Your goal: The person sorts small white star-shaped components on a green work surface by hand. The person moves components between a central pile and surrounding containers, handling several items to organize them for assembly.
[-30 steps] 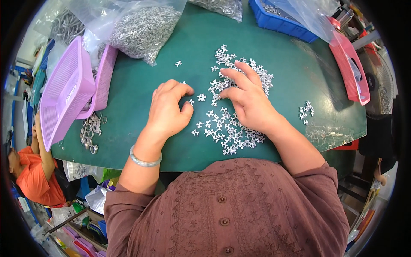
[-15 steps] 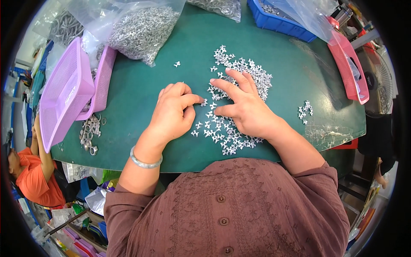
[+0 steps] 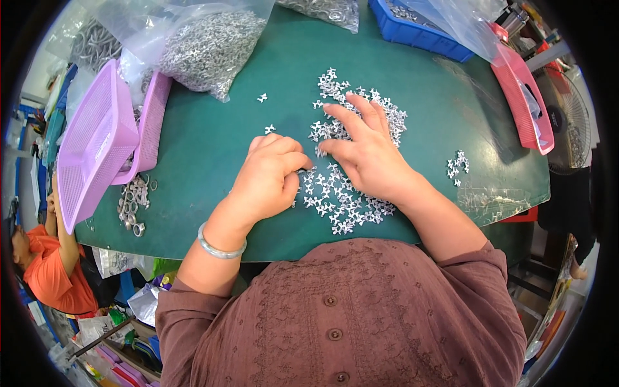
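My left hand [image 3: 269,175] is curled, its index fingertip at the left edge of a loose heap of small silvery metal pieces [image 3: 351,209]. Whatever its folded fingers hold is hidden. One silvery piece [image 3: 269,129] lies just beyond its knuckles, and another single piece [image 3: 262,97] sits farther off. Across the upper part of the heap, my right hand [image 3: 371,158] reaches with fingers apart, its fingertips among the pieces. The pieces are small and branched, lying flat on a green tabletop [image 3: 213,142].
Clear bags of metal parts [image 3: 216,51] and purple baskets [image 3: 97,155] stand at left, by several metal rings [image 3: 132,203]. A blue bin [image 3: 419,32] is at the back, a pink basket [image 3: 522,97] at right near a small cluster [image 3: 458,166]. Another person [image 3: 55,274] sits at left.
My left hand has shifted slightly right and down, leaving a silvery piece in sight beyond its knuckles. My right hand has moved a little, its index finger and thumb drawn up and left.
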Tool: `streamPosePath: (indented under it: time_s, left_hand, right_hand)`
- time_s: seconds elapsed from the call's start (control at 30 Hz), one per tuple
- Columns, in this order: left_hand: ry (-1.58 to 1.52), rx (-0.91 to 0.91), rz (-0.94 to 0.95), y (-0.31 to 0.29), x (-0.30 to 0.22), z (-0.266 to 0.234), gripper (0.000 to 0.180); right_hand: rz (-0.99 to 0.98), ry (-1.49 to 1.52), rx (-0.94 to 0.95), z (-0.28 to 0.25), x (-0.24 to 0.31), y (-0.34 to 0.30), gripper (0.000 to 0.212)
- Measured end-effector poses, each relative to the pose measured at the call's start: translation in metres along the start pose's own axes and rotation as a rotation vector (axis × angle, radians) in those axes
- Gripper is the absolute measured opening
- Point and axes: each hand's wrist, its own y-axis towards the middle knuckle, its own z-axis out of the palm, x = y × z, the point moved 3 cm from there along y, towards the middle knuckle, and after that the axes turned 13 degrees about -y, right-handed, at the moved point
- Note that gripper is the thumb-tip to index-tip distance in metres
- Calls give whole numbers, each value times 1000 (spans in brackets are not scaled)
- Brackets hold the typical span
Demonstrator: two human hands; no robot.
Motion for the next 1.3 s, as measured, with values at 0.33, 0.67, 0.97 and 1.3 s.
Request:
streamPosePath:
  time_s: [0.33, 0.67, 0.97, 1.3]
  left_hand:
    - [-20, -129, -18, 7, -5, 6, 22]
    - [11, -63, 1, 7, -4, 11, 12]
    - [108, -57, 44, 4, -7, 4, 17]
    - [-12, -151, -50, 5, 1, -1, 22]
  right_hand:
    - [-14, 43, -39, 2, -5, -1, 19]
    - [-26, 41, 18, 5, -4, -1, 13]
    - [-23, 62, 9, 4, 2, 4, 12]
    - [-36, 73, 26, 6, 2, 3, 5]
